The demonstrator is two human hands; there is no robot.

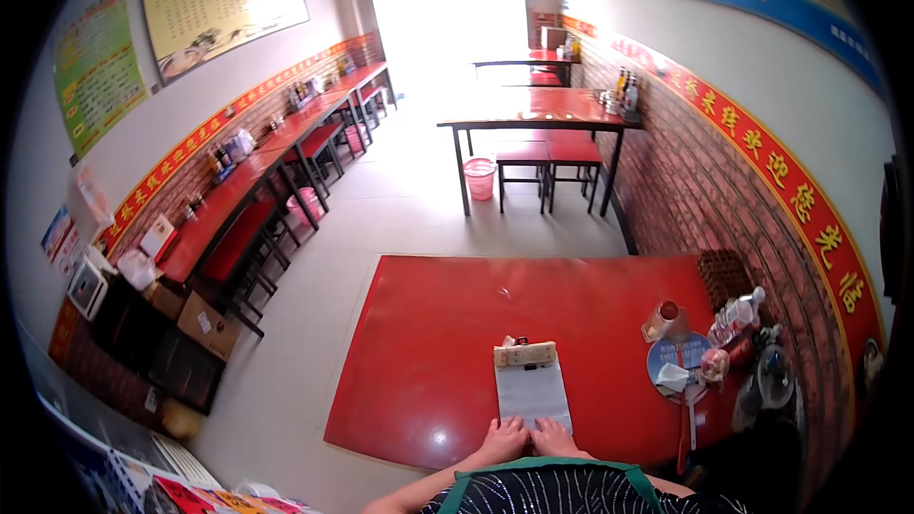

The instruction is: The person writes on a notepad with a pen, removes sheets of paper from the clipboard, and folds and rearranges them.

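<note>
On the red table (433, 324) in front of me lies a clipboard with a pale paper sheet (531, 395) and a tan strip (525, 354) across its far end. My left hand (503, 437) rests at the near left corner of the sheet, its fingers stretched onto the paper. Close beside it, my right hand (552, 436) touches the near right corner, fingers also laid out over the edge. The two hands almost meet. Parts of the fingertips are too small to make out.
At the table's right stand a cup (661, 321), a plastic bottle (737, 316), a blue round fan (671, 362) and a woven basket (721, 278). Another red table (533, 107) with stools is farther off. A long counter (286, 136) runs along the left wall.
</note>
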